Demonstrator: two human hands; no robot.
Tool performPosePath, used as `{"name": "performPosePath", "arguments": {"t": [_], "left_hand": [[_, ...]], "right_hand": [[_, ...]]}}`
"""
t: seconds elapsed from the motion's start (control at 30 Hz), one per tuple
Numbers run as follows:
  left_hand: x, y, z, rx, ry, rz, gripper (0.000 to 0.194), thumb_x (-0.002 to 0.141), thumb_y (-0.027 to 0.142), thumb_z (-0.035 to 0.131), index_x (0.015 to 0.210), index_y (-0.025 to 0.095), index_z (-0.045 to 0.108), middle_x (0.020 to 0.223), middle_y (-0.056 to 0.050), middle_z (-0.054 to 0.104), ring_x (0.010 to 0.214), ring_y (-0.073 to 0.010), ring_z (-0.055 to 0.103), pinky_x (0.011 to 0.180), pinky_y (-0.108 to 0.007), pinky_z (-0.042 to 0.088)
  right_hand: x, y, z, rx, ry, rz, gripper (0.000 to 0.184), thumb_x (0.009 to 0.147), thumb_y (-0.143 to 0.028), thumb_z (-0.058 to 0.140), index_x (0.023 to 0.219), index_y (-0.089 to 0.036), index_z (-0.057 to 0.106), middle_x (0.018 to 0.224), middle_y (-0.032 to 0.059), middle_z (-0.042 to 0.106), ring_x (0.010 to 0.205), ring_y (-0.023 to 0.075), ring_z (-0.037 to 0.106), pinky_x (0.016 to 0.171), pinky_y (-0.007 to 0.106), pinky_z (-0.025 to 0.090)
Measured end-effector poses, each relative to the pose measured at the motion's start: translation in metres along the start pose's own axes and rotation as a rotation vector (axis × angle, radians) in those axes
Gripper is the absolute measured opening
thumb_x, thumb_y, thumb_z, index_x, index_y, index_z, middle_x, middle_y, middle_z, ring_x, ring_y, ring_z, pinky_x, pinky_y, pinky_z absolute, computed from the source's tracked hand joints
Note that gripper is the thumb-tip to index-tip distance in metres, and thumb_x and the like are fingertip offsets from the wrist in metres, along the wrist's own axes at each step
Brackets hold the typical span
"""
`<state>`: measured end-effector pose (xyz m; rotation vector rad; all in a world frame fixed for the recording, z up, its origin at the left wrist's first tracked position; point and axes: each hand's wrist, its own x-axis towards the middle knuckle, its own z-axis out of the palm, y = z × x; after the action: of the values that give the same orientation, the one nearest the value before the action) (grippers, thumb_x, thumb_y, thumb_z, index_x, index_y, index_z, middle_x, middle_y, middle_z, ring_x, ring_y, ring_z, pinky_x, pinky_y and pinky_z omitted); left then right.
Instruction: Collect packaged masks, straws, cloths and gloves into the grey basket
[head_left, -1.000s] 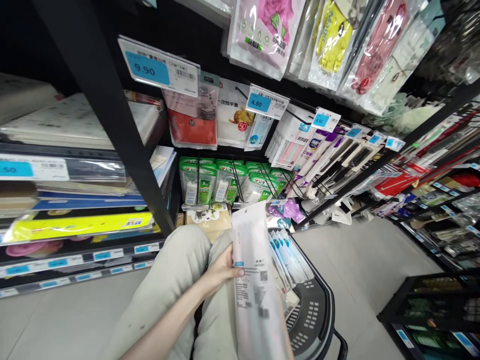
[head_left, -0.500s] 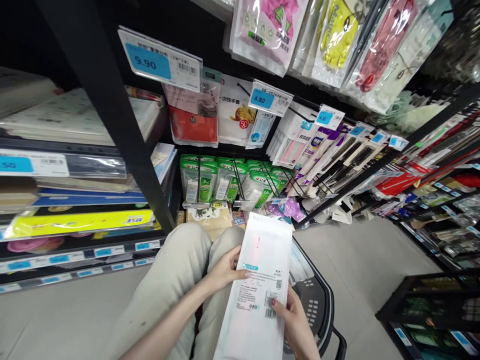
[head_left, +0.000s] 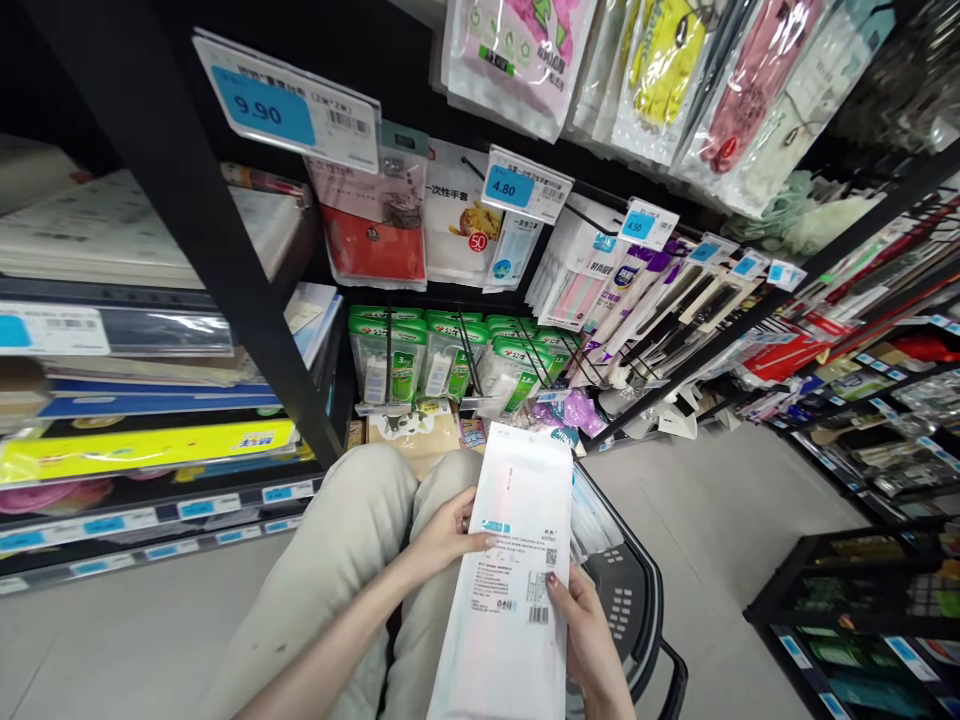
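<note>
A long white flat package [head_left: 510, 630] with printed text and a barcode is held over my knees, its printed side facing up. My left hand [head_left: 444, 532] grips its left edge, the thumb lying on the front and the other fingers partly hidden. On the right edge, my right hand [head_left: 586, 625] holds it with the thumb beside the barcode and the fingers behind. A dark shopping basket [head_left: 630, 600] stands on the floor right of the package, partly covered by it, with a clear plastic packet [head_left: 594, 520] inside.
Green-topped blister packs [head_left: 388, 355] hang on hooks ahead, below glove and mask packets [head_left: 465, 225]. At the left are shelves of flat packed goods [head_left: 150, 450] behind a black post [head_left: 217, 250]. Grey floor [head_left: 697, 520] lies to the right, near a low black rack [head_left: 862, 600].
The view has shifted slightly, so the shelves sit a little further left and lower right parts show more. My right thumb has moved slightly up beside the barcode. Both hands keep hold of the package.
</note>
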<state>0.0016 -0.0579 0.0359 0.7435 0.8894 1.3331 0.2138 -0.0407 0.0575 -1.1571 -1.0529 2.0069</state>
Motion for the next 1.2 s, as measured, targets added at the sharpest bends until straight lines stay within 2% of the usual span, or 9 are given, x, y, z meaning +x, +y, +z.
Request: {"name": "performPosePath", "arguments": {"t": [0.33,0.6,0.77,0.9,1.2], "left_hand": [[0.000,-0.002,-0.001,-0.015,0.002,0.007,0.054,0.055,0.033,0.084,0.101,0.017,0.062,0.090,-0.005,0.071,0.084,-0.0230,0.064,0.074,-0.030,0.046],[0.000,-0.002,-0.001,-0.024,-0.008,-0.001,0.053,0.056,0.030,0.083,0.102,0.017,0.061,0.092,-0.006,0.072,0.086,-0.0237,0.065,0.076,-0.030,0.047],[0.000,-0.001,-0.001,-0.040,-0.021,0.005,0.055,0.058,0.027,0.082,0.107,0.017,0.059,0.093,-0.006,0.072,0.087,-0.0228,0.065,0.076,-0.030,0.048],[-0.001,-0.002,-0.001,-0.020,-0.026,0.004,0.051,0.058,0.029,0.082,0.102,0.017,0.060,0.091,-0.005,0.072,0.083,-0.0218,0.065,0.072,-0.028,0.047],[-0.006,-0.001,-0.002,0.093,-0.170,-0.065,0.053,0.056,0.025,0.083,0.103,0.016,0.060,0.100,-0.008,0.071,0.092,-0.0252,0.064,0.079,-0.033,0.048]], "right_hand": [[-0.004,-0.002,0.001,-0.005,0.029,0.019,0.047,0.070,-0.043,0.072,0.111,-0.021,0.065,0.115,0.0118,0.066,0.102,0.0316,0.062,0.078,0.044,0.052],[-0.003,0.000,0.002,0.001,0.002,0.024,0.041,0.069,-0.040,0.074,0.107,-0.026,0.066,0.113,0.0085,0.067,0.099,0.0293,0.063,0.082,0.043,0.050],[-0.004,0.004,0.003,0.014,0.026,-0.021,0.045,0.063,-0.034,0.079,0.104,-0.021,0.066,0.107,0.0094,0.069,0.097,0.0285,0.064,0.084,0.042,0.049],[-0.002,0.006,0.004,-0.046,0.024,-0.035,0.046,0.062,-0.034,0.080,0.103,-0.019,0.066,0.104,0.0112,0.070,0.094,0.0293,0.065,0.084,0.044,0.050],[-0.002,0.010,0.005,-0.089,0.150,-0.107,0.045,0.060,-0.035,0.081,0.098,-0.016,0.067,0.100,0.0129,0.071,0.091,0.0303,0.066,0.085,0.046,0.051]]}}
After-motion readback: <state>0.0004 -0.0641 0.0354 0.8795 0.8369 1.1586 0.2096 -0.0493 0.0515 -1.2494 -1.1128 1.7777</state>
